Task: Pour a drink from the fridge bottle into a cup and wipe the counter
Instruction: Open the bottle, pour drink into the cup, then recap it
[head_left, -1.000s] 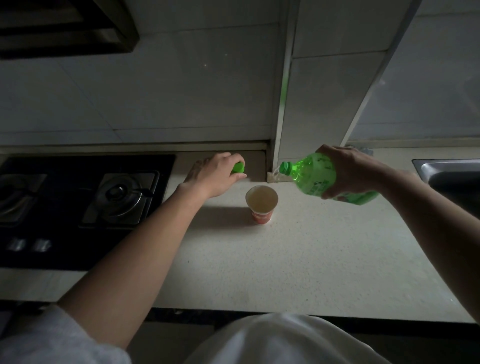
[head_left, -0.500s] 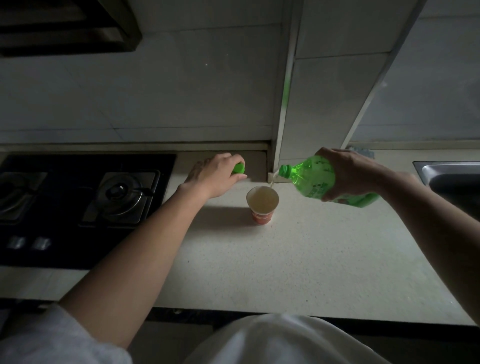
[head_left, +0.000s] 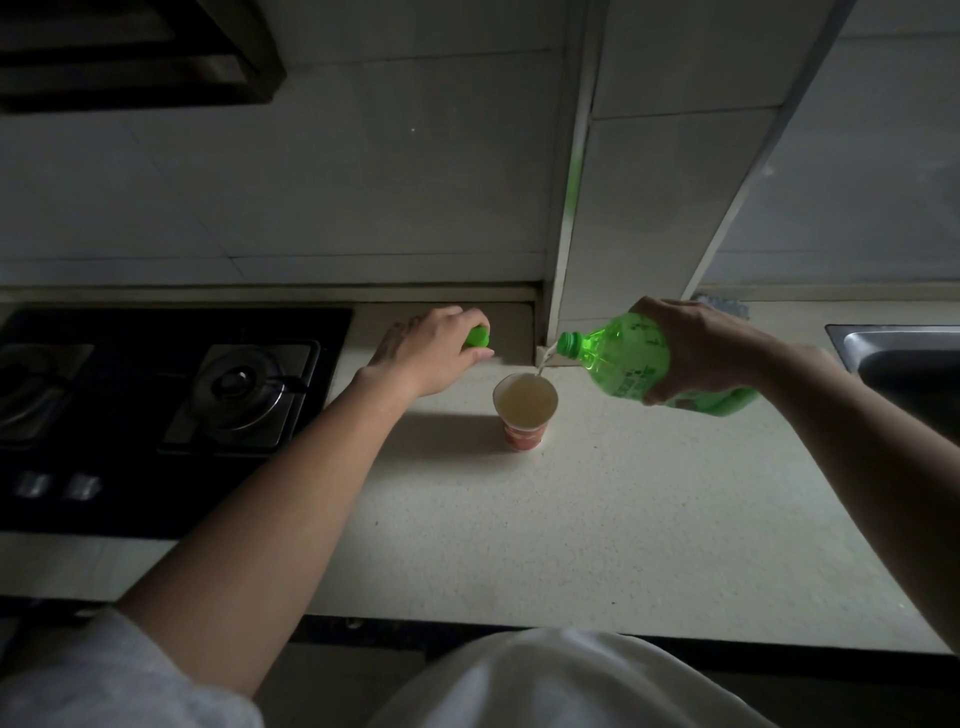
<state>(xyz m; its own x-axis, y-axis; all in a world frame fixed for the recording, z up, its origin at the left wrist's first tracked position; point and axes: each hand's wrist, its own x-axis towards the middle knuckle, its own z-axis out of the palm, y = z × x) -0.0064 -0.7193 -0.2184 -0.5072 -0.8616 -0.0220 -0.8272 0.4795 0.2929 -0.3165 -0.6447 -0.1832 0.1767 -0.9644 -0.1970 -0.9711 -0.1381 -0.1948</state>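
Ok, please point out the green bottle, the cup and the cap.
green bottle (head_left: 618, 358): head view, on its shoulder.
cup (head_left: 523, 437): head view, on its red wall.
cap (head_left: 478, 338): head view, on its exposed side.

The cup (head_left: 524, 410) stands on the desk (head_left: 571, 530), between the stove (head_left: 239, 395) at left and the sink (head_left: 904, 358) far right. The tilted bottle (head_left: 623, 358), in the right hand (head_left: 698, 348), hangs above-right of it. The cap (head_left: 478, 336), in the left hand (head_left: 431, 353), is behind-left.

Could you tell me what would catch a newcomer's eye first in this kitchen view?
The bright green bottle, tilted in the right hand, sends a thin stream into the paper cup on the pale counter. Left of the cup, the left hand holds the green cap beside the dark stove.
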